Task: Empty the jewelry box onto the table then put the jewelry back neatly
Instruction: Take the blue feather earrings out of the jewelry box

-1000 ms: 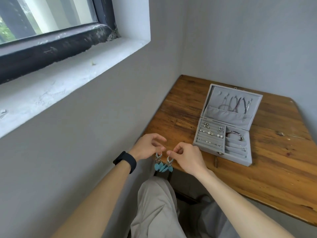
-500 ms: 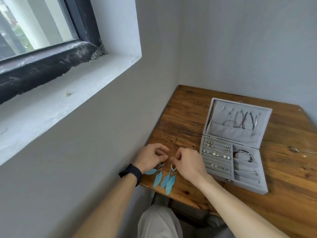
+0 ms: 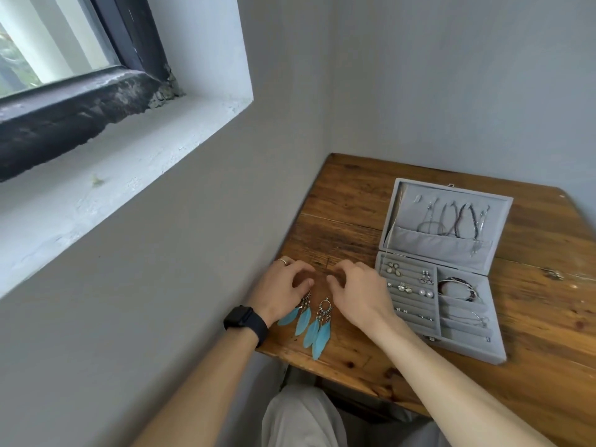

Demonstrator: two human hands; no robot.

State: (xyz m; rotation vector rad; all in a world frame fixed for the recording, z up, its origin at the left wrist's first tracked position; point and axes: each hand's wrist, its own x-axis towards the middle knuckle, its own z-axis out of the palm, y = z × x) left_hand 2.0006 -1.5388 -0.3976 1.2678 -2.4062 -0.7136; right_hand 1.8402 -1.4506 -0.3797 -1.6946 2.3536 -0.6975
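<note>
Two turquoise feather earrings [image 3: 318,333] lie on the wooden worktop [image 3: 348,195] beside the open grey velvet jewelry box [image 3: 435,250]. Our left hand [image 3: 283,288] covers one hook — grip unclear; our right hand [image 3: 358,295], loosely curled, holds nothing.

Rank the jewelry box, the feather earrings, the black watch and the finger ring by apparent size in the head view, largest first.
1. jewelry box
2. feather earrings, taken as a pair, and black watch: too close to rank
3. finger ring, by far the smallest
</note>
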